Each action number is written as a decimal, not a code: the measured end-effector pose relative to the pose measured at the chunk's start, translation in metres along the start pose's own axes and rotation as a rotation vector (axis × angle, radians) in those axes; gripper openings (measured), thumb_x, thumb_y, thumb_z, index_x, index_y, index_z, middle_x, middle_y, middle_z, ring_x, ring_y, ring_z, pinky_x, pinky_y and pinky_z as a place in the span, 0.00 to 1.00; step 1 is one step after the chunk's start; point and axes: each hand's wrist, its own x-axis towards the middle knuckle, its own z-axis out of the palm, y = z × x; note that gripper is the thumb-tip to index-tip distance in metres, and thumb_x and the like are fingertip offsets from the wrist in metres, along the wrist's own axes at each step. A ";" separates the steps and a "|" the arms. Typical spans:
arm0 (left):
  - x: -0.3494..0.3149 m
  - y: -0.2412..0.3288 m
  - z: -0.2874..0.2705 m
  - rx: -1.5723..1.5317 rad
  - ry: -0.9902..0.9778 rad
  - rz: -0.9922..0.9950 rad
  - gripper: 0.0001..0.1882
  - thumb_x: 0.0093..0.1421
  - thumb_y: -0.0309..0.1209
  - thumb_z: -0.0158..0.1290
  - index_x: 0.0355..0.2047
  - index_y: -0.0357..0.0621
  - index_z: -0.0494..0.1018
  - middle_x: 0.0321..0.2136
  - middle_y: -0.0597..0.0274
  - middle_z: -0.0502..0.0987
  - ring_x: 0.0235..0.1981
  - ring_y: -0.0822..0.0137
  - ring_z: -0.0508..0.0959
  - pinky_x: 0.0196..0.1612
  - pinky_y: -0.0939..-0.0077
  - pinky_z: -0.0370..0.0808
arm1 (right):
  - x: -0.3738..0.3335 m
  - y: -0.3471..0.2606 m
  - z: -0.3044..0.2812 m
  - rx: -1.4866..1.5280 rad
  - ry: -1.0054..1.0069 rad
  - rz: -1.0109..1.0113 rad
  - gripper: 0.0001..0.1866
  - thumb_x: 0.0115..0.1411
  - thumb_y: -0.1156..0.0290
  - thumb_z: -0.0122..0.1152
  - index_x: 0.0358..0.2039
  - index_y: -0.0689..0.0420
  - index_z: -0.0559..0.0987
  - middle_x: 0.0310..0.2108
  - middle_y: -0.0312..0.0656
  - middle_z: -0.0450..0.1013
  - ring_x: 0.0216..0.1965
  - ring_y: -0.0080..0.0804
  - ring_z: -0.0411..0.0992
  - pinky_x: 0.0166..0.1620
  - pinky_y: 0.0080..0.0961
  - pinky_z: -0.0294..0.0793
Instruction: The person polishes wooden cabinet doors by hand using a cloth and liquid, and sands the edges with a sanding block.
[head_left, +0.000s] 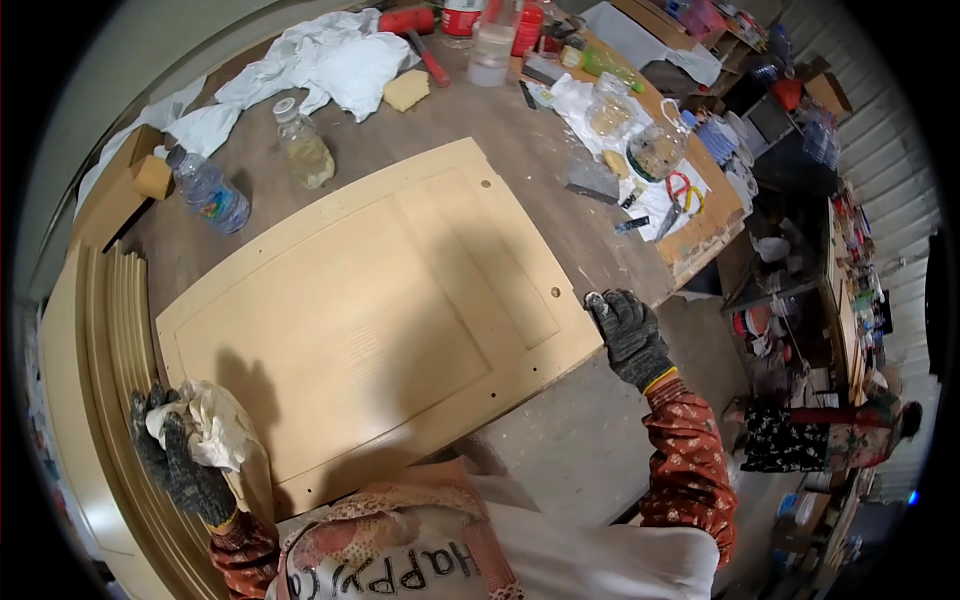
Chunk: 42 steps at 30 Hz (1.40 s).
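A cream cabinet door panel (330, 310) with a recessed frame lies flat on the worktable, its near edge close to my body. My left hand (180, 455), in a dark grey knitted glove, is closed around a crumpled white cloth (215, 425) by the panel's near left corner. Part of the cloth hangs down over that corner. At the panel's right corner, my right hand (630, 338), gloved the same way, has its fingers bent together against the edge. Its thumb is hidden. Shadows fall across the panel's middle and left side.
Stacked cream panels (120, 330) stand along the left. Beyond the panel are a plastic bottle (212, 195), a glass jar (305, 150), a yellow sponge (406, 91) and white rags (320, 60). Scissors (680, 195) and a grey block (592, 181) lie far right. Another person (830, 435) stands at right.
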 end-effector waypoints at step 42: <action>-0.169 0.092 -0.013 1.137 0.141 -0.118 0.10 0.59 0.34 0.53 0.39 0.47 0.78 0.34 0.54 0.78 0.33 0.53 0.79 0.36 0.62 0.77 | 0.171 -0.500 -0.144 0.490 0.183 -1.942 0.20 0.57 0.67 0.63 0.52 0.53 0.76 0.44 0.47 0.73 0.48 0.51 0.72 0.54 0.43 0.72</action>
